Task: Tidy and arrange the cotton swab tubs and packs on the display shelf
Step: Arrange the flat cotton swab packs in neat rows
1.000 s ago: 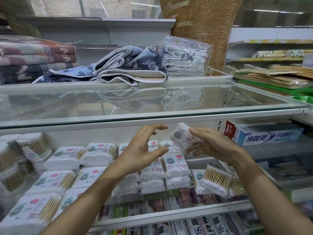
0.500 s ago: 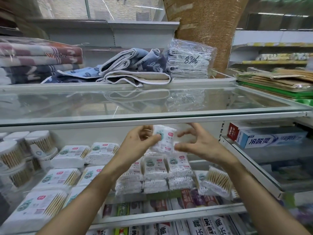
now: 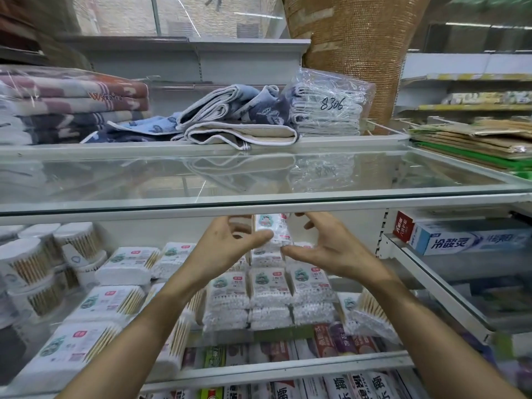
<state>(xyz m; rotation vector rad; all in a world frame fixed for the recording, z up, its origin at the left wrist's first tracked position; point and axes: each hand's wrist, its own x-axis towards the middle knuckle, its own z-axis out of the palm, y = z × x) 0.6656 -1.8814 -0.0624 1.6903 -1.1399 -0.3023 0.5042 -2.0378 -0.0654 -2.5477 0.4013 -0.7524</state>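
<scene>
A small cotton swab pack point(image 3: 273, 226) with a cartoon label is upright in the air just under the glass shelf's front rail. My left hand point(image 3: 223, 247) pinches its lower left side, thumb in front and fingers behind. From the right, my right hand point(image 3: 326, 247) holds it with the thumb under its bottom edge and the fingers by its top right. Below it lie rows of matching small packs point(image 3: 270, 286), stacked two high. Flat packs of wooden-stick swabs point(image 3: 126, 262) lie to the left, and round swab tubs point(image 3: 77, 240) stand at the far left.
A glass shelf point(image 3: 259, 180) with a metal front rail hangs low over my hands; folded towels point(image 3: 236, 122) lie behind it. A toothpaste box point(image 3: 466, 240) sits on the right-hand shelf. Loose wooden-stick packs point(image 3: 371, 312) lean at the right end of the rows.
The pack has gone from my right hand alone to between both hands, moving left and back toward the shelf wall. My left hand closed in and took hold.
</scene>
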